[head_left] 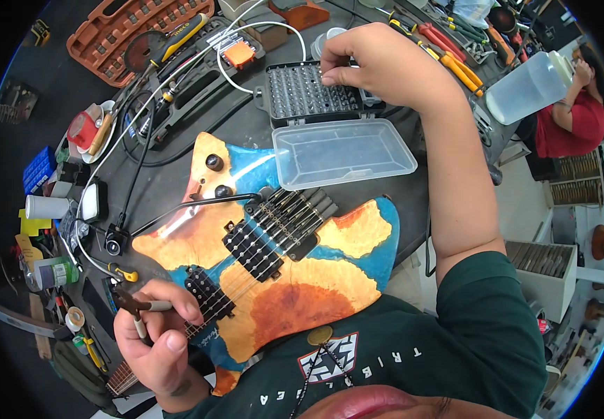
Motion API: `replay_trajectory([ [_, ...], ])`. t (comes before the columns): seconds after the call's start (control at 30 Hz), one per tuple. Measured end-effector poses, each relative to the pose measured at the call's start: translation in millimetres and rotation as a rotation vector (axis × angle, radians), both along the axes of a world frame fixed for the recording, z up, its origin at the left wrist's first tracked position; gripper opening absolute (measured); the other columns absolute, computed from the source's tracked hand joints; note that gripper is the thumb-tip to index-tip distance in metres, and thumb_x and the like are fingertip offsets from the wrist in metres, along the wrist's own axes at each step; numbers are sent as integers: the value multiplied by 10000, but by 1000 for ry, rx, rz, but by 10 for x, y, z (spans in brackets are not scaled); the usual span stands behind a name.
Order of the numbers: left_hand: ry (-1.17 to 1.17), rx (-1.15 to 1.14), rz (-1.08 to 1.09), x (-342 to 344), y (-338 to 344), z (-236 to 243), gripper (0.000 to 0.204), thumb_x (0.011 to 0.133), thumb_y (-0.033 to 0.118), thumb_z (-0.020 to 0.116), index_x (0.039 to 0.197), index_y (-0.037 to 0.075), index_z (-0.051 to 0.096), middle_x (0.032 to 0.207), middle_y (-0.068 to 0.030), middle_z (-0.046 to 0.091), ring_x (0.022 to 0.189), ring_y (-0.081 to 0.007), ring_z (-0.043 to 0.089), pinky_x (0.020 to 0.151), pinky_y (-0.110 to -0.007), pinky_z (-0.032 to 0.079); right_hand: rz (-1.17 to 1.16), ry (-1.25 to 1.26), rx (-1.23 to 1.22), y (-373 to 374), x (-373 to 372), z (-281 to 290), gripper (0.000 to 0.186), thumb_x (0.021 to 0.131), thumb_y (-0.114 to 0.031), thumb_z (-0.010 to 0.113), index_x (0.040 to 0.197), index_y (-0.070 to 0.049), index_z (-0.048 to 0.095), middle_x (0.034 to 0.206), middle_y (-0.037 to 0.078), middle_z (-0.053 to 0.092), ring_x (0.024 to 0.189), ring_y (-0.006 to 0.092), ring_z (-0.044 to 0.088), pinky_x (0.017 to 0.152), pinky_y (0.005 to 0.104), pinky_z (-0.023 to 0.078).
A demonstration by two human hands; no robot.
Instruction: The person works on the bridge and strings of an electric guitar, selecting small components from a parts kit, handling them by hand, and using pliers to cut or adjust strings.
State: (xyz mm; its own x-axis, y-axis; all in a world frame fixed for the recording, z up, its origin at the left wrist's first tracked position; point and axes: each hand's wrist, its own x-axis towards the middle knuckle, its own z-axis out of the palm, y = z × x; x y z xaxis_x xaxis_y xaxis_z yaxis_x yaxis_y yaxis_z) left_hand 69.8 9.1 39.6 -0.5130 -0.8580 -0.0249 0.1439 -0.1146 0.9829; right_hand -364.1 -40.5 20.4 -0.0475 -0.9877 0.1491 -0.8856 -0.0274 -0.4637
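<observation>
An electric guitar (302, 300) with a wood and blue body lies before me, its strings running over the black pickups to the bridge. In my left hand (159, 342), beside the guitar's neck pickup, I hold small pliers (150, 305) with brown and grey handles. My right hand (378, 66) reaches over the black bit case (291, 115), where rows of small metal bits stand. Thumb and forefinger are pinched together at the bits; whatever lies between them is hidden. Toward me, the case's clear lid (344, 153) lies folded open, its near edge by the bridge.
An orange tool case (117, 35) and an open socket set lie at the far left. White and black cables (176, 73) cross the bench. Several pliers (459, 73) lie far right, near a translucent bottle (528, 87). Another person (570, 126) in red is at the right.
</observation>
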Motion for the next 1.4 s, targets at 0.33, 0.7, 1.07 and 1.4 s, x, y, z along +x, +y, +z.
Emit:
replay_trajectory([
  [0.33, -3, 36, -11, 1, -5, -7, 417, 925, 203, 870, 869, 111, 467, 1014, -171, 623, 876, -247, 578, 751, -343, 486, 161, -12, 37, 117, 33, 82, 129, 885, -85, 856, 969, -14, 789, 871, 105, 753, 823, 257, 715, 753, 388, 565],
  [0.7, 63, 24, 19, 75, -23, -69, 408, 878, 110, 853, 809, 85, 452, 1038, -260, 667, 897, -297, 667, 798, -388, 574, 192, -48, 41, 39, 9, 11, 150, 858, -90, 888, 957, -5, 815, 883, 85, 745, 865, 247, 728, 791, 381, 579],
  [1.07, -28, -1, -14, 51, -47, -25, 398, 935, 197, 843, 876, 100, 462, 1038, -174, 619, 902, -255, 583, 772, -353, 507, 147, -73, 54, 67, -115, 77, 166, 889, -116, 883, 997, -7, 819, 936, 64, 783, 888, 205, 738, 808, 353, 583],
  [1.4, -27, 20, -18, 51, -69, -81, 341, 934, 193, 842, 1013, 52, 541, 1060, -168, 609, 917, -250, 563, 774, -343, 481, 211, -106, 203, 174, -139, 151, 159, 928, -90, 811, 1070, -30, 848, 941, 53, 795, 842, 138, 716, 748, 316, 579],
])
